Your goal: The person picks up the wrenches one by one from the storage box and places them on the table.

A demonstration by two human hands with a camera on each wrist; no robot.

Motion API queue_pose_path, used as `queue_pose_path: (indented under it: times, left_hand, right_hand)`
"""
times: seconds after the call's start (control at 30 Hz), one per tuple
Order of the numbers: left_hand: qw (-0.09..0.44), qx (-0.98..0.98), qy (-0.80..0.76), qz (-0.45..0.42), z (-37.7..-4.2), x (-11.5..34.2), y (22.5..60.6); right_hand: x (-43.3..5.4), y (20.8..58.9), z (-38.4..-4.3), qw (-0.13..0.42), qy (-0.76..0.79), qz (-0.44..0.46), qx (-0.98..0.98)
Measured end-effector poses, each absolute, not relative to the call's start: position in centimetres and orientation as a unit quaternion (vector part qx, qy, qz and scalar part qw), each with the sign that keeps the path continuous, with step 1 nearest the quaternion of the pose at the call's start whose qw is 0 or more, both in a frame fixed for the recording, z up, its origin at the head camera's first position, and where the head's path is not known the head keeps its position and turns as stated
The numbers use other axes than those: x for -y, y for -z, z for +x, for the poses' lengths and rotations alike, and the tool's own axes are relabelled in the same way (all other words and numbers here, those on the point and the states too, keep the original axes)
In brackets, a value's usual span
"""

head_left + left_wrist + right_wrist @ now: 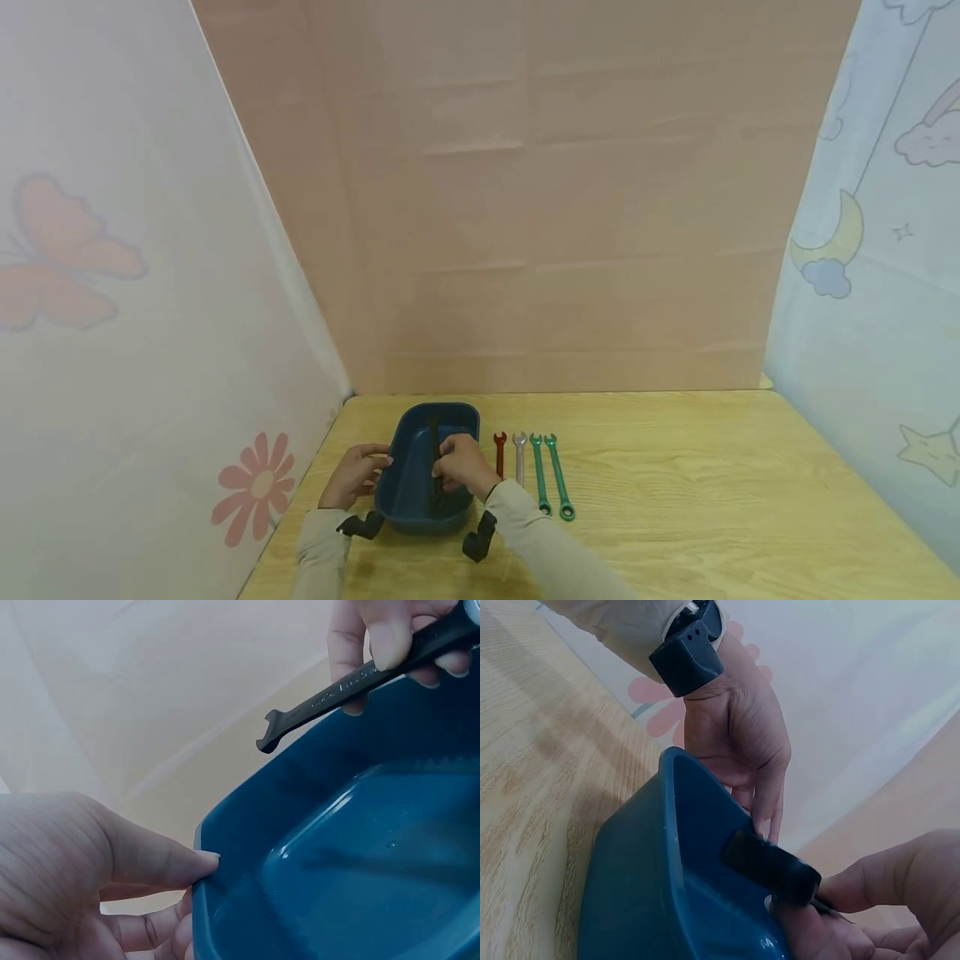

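Note:
A deep blue plastic tub (pixel 423 527) stands on the wooden table. My left hand (pixel 351 478) grips its left rim, with the thumb on the wall's inner side and the fingers outside in the left wrist view. Over the tub, my right hand (pixel 463 463) pinches a black wrench (pixel 330 697) about the middle of its handle. The wrench's forked end points toward the far side, and its other end shows close up in the right wrist view. A shadow falls across the tub's bare floor (pixel 360 877).
Right of the tub lie a red wrench (pixel 500 454), a silver wrench (pixel 520 454) and two green wrenches (pixel 538 471), roughly side by side. The right forearm partly covers the red and silver ones. Printed cloth (pixel 187 350) and a brown panel (pixel 570 333) enclose the table (pixel 712 492).

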State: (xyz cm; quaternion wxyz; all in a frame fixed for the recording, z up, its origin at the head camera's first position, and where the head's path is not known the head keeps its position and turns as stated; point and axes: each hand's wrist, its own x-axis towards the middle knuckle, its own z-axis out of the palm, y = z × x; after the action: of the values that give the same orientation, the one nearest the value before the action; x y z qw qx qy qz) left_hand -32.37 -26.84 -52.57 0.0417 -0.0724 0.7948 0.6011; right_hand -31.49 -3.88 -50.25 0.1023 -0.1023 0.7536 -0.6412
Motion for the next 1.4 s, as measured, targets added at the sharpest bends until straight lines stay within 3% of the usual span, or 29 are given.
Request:
queue_pose_path:
  times: [1.4]
  left_hand:
    - [0.052,-0.792,-0.606,-0.057,-32.1,27.0,52.8]
  right_hand:
    - [0.9,49.6,-31.0,0.092,0.633,-0.082,-0.764]
